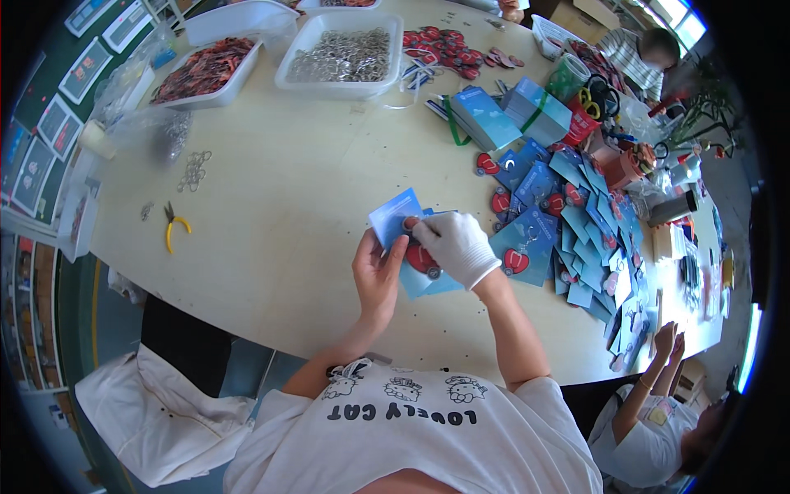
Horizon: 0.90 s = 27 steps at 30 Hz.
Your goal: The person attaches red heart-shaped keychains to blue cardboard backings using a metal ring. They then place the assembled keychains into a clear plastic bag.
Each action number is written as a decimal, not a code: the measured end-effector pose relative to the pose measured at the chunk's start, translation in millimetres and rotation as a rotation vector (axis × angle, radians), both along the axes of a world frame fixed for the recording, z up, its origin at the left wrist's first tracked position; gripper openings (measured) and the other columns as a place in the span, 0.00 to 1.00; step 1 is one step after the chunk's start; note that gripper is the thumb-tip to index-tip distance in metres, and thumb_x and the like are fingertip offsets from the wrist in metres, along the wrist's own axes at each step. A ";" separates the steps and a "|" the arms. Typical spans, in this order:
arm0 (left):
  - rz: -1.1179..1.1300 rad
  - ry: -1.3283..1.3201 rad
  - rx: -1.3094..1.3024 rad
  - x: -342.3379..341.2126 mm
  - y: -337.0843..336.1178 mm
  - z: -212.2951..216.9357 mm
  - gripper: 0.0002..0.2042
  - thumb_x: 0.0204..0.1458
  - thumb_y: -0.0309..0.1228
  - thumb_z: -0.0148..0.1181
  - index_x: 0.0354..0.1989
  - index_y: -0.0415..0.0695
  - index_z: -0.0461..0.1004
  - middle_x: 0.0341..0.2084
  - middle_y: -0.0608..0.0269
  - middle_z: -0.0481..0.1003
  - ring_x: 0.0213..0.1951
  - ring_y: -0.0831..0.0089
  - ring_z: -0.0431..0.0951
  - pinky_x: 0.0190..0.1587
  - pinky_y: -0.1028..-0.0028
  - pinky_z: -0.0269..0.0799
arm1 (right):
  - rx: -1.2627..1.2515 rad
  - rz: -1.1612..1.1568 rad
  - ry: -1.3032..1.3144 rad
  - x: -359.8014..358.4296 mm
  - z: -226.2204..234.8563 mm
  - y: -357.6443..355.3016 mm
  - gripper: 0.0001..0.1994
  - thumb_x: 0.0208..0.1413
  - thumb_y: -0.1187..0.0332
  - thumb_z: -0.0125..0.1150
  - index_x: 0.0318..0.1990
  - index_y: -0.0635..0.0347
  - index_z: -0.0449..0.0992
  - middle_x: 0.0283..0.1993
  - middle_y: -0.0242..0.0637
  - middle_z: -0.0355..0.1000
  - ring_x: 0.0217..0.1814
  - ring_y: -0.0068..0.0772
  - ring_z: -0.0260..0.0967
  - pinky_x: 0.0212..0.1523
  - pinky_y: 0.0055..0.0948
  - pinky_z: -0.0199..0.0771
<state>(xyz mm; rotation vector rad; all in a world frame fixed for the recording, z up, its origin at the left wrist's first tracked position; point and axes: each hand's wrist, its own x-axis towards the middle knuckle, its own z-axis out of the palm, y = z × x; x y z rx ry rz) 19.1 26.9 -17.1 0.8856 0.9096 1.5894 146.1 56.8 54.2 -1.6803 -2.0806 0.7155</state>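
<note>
Bare skin, your left hand (377, 276): thumb and fingers nearly closed, pinching one blue card (393, 210) off the table. White knit glove, your right hand (457, 245): fingertips drawn in against the card's right side; whether they grip it, or some small part on it, you cannot tell from here.

Card: at one o'clock from your left hand, ten o'clock from your right; both hands are on it. Visible upper edge slants from eight to two o'clock; long axis uncertain, fingers covering the lower part. Obstruction: the glove, over its lower right.

Below the hands: red charm (421, 260), partly covered by the glove, over flat blue-green cards (421, 286).

Three o'clock, just beside the glove: carded red charm (516, 261). Beyond it, loose heap of cards (580, 226), crowding that side.

One o'clock: bundled cards (487, 119). Twelve: loose red pieces (448, 51). Eleven: white tub (337, 89) of metal fittings. Ten: scattered metal rings (194, 171). Nine, well apart: yellow-handled pliers (172, 219).
</note>
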 end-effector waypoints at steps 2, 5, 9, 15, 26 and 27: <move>-0.035 -0.048 -0.052 -0.6 -1.2 -2.5 0.08 0.58 0.25 0.55 0.44 0.37 0.73 0.38 0.62 0.76 0.41 0.80 0.73 0.47 0.78 0.67 | 0.039 0.057 -0.005 -1.5 -5.5 -5.3 0.15 0.57 0.61 0.52 0.25 0.60 0.77 0.21 0.45 0.72 0.22 0.46 0.72 0.26 0.40 0.72; -0.055 -0.089 -0.081 -1.8 -4.1 -0.2 0.08 0.57 0.24 0.56 0.42 0.34 0.74 0.38 0.59 0.77 0.42 0.77 0.75 0.47 0.77 0.69 | 0.092 0.062 -0.016 -1.0 -6.9 -13.3 0.13 0.56 0.63 0.51 0.26 0.60 0.76 0.22 0.44 0.73 0.23 0.46 0.72 0.26 0.41 0.72; -0.005 -0.022 -0.015 1.7 -4.4 -5.3 0.07 0.57 0.24 0.55 0.41 0.36 0.74 0.34 0.60 0.78 0.38 0.78 0.76 0.43 0.78 0.70 | 0.040 0.107 0.142 7.1 -2.0 -19.8 0.10 0.56 0.66 0.52 0.31 0.62 0.75 0.28 0.47 0.74 0.29 0.48 0.73 0.30 0.40 0.73; -0.059 0.020 -0.035 5.9 -0.4 3.4 0.06 0.59 0.26 0.54 0.37 0.37 0.74 0.27 0.67 0.76 0.29 0.84 0.74 0.32 0.82 0.68 | 0.033 0.113 0.274 16.0 2.0 -28.3 0.08 0.54 0.68 0.55 0.38 0.61 0.76 0.31 0.46 0.75 0.33 0.49 0.73 0.33 0.38 0.73; -0.042 0.099 0.087 11.4 27.7 20.5 0.07 0.60 0.29 0.54 0.38 0.40 0.75 0.29 0.71 0.75 0.30 0.87 0.69 0.37 0.82 0.62 | 0.045 0.029 0.927 41.7 0.5 -16.6 0.06 0.48 0.77 0.63 0.34 0.70 0.77 0.33 0.40 0.76 0.30 0.26 0.74 0.27 0.22 0.73; -0.045 0.122 0.127 13.5 33.4 30.5 0.06 0.60 0.29 0.54 0.38 0.40 0.75 0.28 0.73 0.74 0.29 0.88 0.68 0.35 0.83 0.61 | 0.029 0.042 0.962 47.4 3.0 -14.4 0.07 0.48 0.77 0.63 0.35 0.71 0.77 0.33 0.39 0.76 0.29 0.23 0.73 0.25 0.20 0.72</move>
